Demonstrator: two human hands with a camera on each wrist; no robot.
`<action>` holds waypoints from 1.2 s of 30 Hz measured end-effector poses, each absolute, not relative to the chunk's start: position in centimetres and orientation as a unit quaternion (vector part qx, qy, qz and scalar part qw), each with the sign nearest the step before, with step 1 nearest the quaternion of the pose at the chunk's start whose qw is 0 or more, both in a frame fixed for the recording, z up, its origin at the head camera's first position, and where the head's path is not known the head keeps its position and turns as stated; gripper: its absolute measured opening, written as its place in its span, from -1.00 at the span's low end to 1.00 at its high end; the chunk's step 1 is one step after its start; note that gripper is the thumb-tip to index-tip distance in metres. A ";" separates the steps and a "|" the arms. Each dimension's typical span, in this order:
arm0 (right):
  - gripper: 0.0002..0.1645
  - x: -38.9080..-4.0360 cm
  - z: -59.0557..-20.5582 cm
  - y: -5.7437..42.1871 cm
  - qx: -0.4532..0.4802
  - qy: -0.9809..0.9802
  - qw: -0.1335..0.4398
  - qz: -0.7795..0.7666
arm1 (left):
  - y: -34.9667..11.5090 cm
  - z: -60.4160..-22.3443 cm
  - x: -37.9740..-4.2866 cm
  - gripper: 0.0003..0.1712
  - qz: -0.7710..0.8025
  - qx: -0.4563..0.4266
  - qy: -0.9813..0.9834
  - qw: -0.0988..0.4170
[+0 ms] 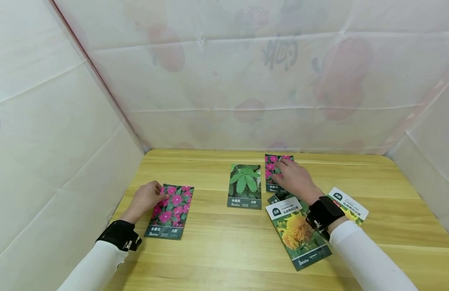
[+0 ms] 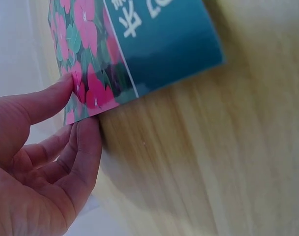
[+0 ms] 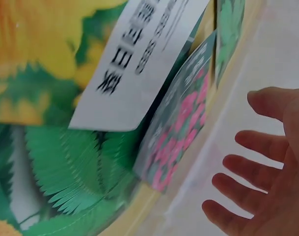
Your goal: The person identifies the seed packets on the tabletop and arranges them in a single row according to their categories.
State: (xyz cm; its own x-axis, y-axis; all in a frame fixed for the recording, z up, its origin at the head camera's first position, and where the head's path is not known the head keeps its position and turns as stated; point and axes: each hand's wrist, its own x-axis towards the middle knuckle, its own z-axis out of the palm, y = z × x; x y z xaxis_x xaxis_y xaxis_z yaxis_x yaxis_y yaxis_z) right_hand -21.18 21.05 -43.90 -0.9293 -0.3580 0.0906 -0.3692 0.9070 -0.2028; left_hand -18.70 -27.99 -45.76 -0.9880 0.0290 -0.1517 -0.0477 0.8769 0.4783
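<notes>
My left hand (image 1: 146,199) pinches the left edge of a seed packet with pink flowers (image 1: 175,212) at the left of the table. In the left wrist view the thumb lies on the packet's printed face and the fingers (image 2: 85,152) are beneath its edge. My right hand (image 1: 296,180) reaches over a second pink-flower seed packet (image 1: 270,174) at the back, partly covering it. Its fingers are spread and hold nothing, as the right wrist view shows. Under the right wrist lies a seed packet with a yellow flower (image 1: 295,232), overlapping a dark green one (image 1: 276,198).
A green-leaf seed packet (image 1: 244,186) lies mid-table, left of the second pink one. Another white-topped packet (image 1: 351,204) is partly hidden behind the right wrist. Pale fabric walls (image 1: 217,81) enclose the wooden table (image 1: 217,250) at the back and sides.
</notes>
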 end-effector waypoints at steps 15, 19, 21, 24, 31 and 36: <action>-0.59 -22.7 -44.6 23.8 0.083 -0.987 -0.019 0.135 | -27.0 -44.8 -19.0 -0.21 0.242 0.015 0.968 0.064; -0.38 -23.1 -44.6 24.0 0.061 -0.989 -0.020 0.133 | -24.9 -43.8 -19.6 -0.26 0.252 0.042 0.967 0.021; -0.32 -23.2 -44.7 24.1 0.048 -0.989 -0.022 0.138 | -23.6 -43.2 -20.1 -0.30 0.252 0.058 0.966 -0.001; -0.28 -23.4 -44.8 24.1 0.036 -0.989 -0.027 0.138 | -21.3 -42.6 -20.8 -0.35 0.258 0.079 0.963 -0.021; -0.23 -23.7 -45.4 24.0 0.041 -0.992 -0.015 0.115 | -16.5 -42.3 -21.7 -0.42 0.279 0.112 0.953 -0.036; -0.22 -23.9 -46.0 23.8 0.029 -0.993 -0.014 0.111 | -14.4 -43.0 -22.3 -0.47 0.273 0.132 0.952 -0.046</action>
